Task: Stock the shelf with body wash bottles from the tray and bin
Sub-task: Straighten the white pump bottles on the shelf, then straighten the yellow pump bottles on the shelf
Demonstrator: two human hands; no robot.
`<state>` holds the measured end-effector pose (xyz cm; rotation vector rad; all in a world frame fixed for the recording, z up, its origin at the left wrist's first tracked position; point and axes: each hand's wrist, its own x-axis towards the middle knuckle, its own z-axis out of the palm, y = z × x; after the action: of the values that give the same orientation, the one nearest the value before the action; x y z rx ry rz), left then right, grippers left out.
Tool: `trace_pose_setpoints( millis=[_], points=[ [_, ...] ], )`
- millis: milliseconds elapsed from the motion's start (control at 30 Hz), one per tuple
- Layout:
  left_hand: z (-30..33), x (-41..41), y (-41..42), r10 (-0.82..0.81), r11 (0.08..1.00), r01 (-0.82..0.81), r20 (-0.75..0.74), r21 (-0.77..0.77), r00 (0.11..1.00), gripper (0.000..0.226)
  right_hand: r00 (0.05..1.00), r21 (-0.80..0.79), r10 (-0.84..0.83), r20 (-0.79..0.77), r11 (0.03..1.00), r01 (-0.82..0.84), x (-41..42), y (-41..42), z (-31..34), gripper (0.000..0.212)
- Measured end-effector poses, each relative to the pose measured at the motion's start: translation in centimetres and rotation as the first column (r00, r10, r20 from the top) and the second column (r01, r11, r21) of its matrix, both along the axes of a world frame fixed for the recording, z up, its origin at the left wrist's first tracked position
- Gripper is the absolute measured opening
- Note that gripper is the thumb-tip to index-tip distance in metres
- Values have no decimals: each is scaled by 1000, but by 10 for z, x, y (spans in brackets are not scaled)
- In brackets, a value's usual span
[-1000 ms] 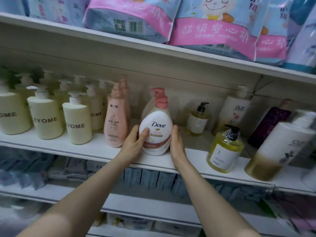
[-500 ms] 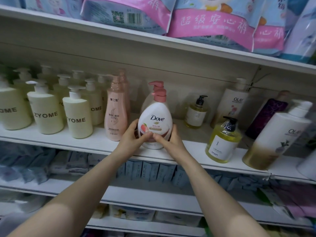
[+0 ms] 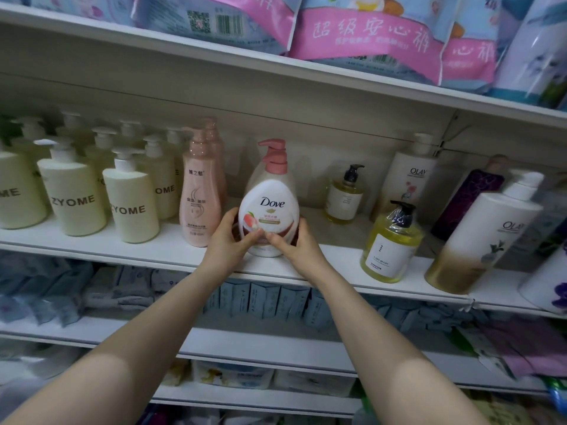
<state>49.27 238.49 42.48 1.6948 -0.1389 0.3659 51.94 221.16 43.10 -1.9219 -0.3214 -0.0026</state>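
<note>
Both hands (image 3: 267,243) grip Dove bottle (image 3: 269,207): upright, label facing camera.

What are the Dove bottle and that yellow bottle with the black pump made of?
The Dove bottle, gripped by the left hand and right hand, looks like opaque white glossy plastic with a matte pink pump. The yellow bottle seems clear plastic, possibly glass: the liquid shows through, and crinkled shiny film wraps its black pump.
</note>
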Motion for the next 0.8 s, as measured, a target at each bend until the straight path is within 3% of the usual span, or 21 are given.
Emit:
trace_pose_setpoints(
  millis=[133, 267, 400, 467, 533, 667, 800],
  points=[
    [-5, -9, -7, 107, 972, -147, 210, 183, 972, 56, 985, -82, -74, 158, 993, 88, -13, -6, -3, 71],
    [-6, -28, -37, 234, 852, -401, 441, 336, 866, 74, 880, -188, -111, 461, 957, 219, -36, -29, 0, 64],
    [8, -32, -87, 57, 859, -305, 515, 412, 855, 68, 628, -169, -134, 766, 901, 399, -56, -67, 9, 53],
    [12, -30, -114, -12, 873, -232, 495, 429, 869, 67, 516, -128, -157, 842, 871, 474, -58, -90, 12, 52],
    [12, -28, -141, -52, 884, -165, 444, 437, 895, 71, 477, -107, -192, 858, 841, 530, -58, -114, 14, 57],
    [6, -19, -186, -91, 893, -58, 306, 446, 948, 84, 621, -107, -334, 709, 819, 563, -60, -153, 12, 74],
    [0, -13, -210, -101, 897, -16, 239, 442, 966, 89, 800, -138, -368, 473, 866, 480, -58, -177, -2, 84]
  ],
)
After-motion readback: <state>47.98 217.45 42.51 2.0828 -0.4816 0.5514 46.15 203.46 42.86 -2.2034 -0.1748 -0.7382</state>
